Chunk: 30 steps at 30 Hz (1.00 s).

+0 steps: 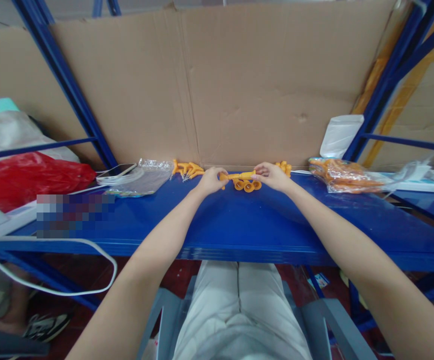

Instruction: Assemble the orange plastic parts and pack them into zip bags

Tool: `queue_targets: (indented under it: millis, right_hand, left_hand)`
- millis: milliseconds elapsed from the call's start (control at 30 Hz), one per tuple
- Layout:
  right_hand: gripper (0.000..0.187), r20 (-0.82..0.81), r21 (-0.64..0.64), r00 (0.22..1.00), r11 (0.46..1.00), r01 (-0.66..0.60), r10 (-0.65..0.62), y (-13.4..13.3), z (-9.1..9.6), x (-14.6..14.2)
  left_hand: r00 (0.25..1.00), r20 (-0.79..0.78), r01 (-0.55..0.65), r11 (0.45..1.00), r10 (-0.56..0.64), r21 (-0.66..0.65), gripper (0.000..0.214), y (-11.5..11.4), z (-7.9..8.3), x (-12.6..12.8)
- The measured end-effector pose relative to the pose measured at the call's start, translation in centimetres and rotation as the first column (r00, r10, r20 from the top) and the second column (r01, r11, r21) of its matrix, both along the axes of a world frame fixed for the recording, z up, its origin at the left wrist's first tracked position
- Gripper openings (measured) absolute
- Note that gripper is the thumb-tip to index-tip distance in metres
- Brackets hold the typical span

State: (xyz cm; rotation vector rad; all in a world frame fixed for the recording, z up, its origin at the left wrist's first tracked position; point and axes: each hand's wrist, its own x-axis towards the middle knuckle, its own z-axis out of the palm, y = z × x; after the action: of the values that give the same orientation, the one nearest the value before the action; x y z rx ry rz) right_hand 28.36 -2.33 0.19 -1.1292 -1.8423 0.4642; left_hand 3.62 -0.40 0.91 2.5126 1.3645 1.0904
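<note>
A slim orange-yellow plastic piece is held level above the table between my two hands. My left hand pinches its left end; my right hand has its fingertips closed on the right end. Whether it is one part or two joined ones, I cannot tell. Just below it, orange cup-shaped parts stand with their round openings toward me. To the left of my left hand lie several orange handles with metal spiral tips. More orange parts are partly hidden behind my right hand.
The blue table backs onto a cardboard sheet. On the right is a clear bag of orange parts. A flat plastic bag, a phone and a red bag lie left. A white cable hangs off the front edge.
</note>
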Motion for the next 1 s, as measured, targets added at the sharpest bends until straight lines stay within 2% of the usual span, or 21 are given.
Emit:
queue_targets:
  millis: [167,333,567,767,1000]
  right_hand:
    - [0.030,0.009,-0.042,1.000,0.999,0.014,-0.014,-0.4,0.3,-0.2]
    - [0.041,-0.036,-0.096,0.999,0.995,0.026,-0.030,-0.8,0.5,-0.6]
    - [0.047,-0.096,-0.229,0.994,0.973,0.024,-0.047,-1.3,0.9,-1.0]
    - [0.047,-0.040,-0.289,0.999,0.957,-0.029,0.018,-1.8,1.4,-0.3]
    - [0.042,-0.011,-0.293,0.998,0.954,-0.056,0.055,-1.9,1.5,-0.3]
  left_hand:
    - [1.000,-0.014,0.018,1.000,-0.018,0.005,0.022,-0.2,0.2,0.0]
    - [1.000,-0.019,0.013,0.998,-0.012,0.060,0.019,0.0,0.0,0.2]
    - [0.998,-0.024,0.056,0.993,-0.054,0.101,0.016,0.4,-0.3,0.1]
    - [0.999,-0.023,0.034,0.994,-0.032,0.102,0.016,0.7,-0.4,-0.1]
    - [0.998,-0.028,0.051,0.992,-0.048,0.115,0.016,0.8,-0.6,-0.1]
